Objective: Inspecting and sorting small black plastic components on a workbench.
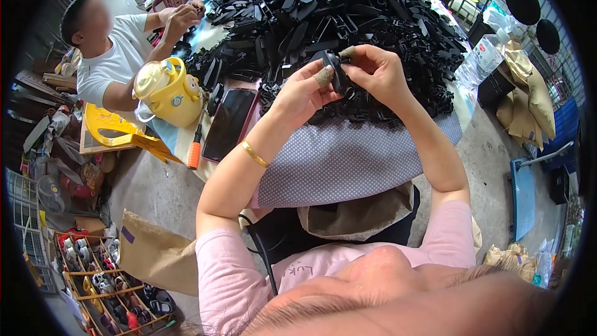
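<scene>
Both hands work above the near edge of a large heap of black plastic parts (311, 9), which covers much of the surface (348, 165), draped at its near side with a grey-blue dotted cloth. The work-piece, a small smooth black plastic part (336, 74), is raised in front of the heap, between the two hands.

Grip, left hand (308, 89): closed round the part's left side, thumb over it, fingers beneath. Grip, right hand (375, 74): thumb and forefinger drawn together in a pinch at the part's upper right edge. Probable reason: the left steadies the piece, leaving the right fingertips free for fine work. Tan finger covers (324, 75) sit on digits of both hands, presumably against wear or slipping.

Left of the heap lie a dark-screened phone (230, 126) in a red-edged case and an orange-handled tool (194, 154); beyond stands a yellow lidded jug (180, 96). These seem set aside to leave the front free for the forearms.

Hard to make out: the part's underside and the contact points, hidden by fingers; individual shapes deep in the heap; the small item in the hands of a co-worker (102, 56) at upper left. The heap's far end is cut off by the upper rim.
</scene>
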A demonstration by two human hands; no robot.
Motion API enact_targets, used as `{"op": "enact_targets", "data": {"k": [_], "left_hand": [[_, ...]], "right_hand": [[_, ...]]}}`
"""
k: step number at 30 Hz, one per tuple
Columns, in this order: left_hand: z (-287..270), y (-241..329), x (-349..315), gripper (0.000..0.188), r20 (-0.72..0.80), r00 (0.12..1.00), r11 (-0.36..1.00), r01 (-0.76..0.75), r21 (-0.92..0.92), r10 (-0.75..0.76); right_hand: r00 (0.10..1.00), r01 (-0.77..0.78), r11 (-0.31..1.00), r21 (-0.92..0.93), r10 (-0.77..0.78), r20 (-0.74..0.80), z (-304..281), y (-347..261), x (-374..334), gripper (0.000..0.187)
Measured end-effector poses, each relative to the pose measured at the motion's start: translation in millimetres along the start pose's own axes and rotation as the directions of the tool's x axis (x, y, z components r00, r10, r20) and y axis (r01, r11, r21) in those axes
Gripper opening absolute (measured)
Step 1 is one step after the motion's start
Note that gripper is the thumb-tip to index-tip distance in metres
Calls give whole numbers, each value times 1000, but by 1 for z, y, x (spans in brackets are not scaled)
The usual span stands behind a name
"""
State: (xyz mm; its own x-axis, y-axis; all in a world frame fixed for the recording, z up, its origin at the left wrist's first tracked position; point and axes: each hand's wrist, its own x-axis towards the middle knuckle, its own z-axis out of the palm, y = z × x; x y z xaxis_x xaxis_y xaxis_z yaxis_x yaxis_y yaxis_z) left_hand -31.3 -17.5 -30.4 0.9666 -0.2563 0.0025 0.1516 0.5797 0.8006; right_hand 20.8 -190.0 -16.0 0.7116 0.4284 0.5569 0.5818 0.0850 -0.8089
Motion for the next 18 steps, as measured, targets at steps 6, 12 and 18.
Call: {"op": "enact_targets", "data": {"k": [6,12,18], "left_hand": [[8,5,-3,27,-137,988,988,-58,142,77],[3,3,0,28,-55,998,998,-34,62,37],[6,3,-3,24,-106,991,988,-70,140,85]], "right_hand": [[995,104,976,-192,-102,23,0,-9,0,17],[996,83,994,-76,-84,-1,-2,4,2,17],[977,189,874,-448,-121,177,-5,-19,-1,18]]}}
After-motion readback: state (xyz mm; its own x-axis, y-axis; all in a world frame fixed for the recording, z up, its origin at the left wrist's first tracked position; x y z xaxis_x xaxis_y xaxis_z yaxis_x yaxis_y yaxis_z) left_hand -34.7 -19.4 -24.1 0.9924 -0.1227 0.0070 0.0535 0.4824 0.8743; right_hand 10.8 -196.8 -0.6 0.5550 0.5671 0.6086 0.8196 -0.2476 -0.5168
